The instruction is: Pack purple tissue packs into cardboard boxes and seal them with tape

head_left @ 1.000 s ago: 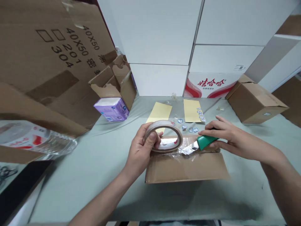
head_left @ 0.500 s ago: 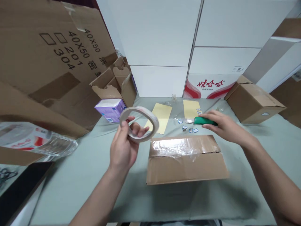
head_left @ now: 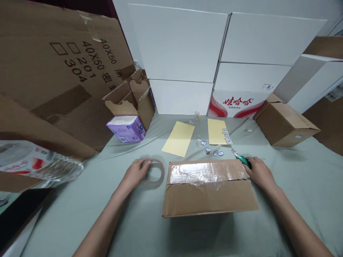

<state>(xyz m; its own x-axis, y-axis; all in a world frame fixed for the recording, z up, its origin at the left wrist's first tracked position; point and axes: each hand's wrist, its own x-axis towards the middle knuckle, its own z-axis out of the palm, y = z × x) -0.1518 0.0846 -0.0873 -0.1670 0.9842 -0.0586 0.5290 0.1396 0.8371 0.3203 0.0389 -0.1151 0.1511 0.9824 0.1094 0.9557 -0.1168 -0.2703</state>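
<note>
A roll of tape [head_left: 162, 174] is low over the cloth, with the fingers of my left hand [head_left: 136, 172] closed on its left rim. To its right stands a brown cardboard box [head_left: 209, 198] with clear shiny tape along its top. My right hand [head_left: 260, 172] grips a green-handled utility knife [head_left: 243, 160] beside the box's far right corner. The knife's metal end points away and to the left. Beyond the box lie small blue-edged stickers [head_left: 215, 153] and two yellow sheets [head_left: 179, 139], the right one with several stickers along its edge.
At the back left, a purple tissue pack [head_left: 127, 129] sits before an open carton [head_left: 142, 101]. A water bottle [head_left: 53, 164] and a black flat device [head_left: 24, 210] are at the left. White boxes [head_left: 182, 96] line the back; a small brown box [head_left: 288, 121] stands right.
My left hand has lowered the tape roll to the cloth, left of the box. My right hand has brought the knife nearer, to the box's right corner. The view has tilted slightly up.
</note>
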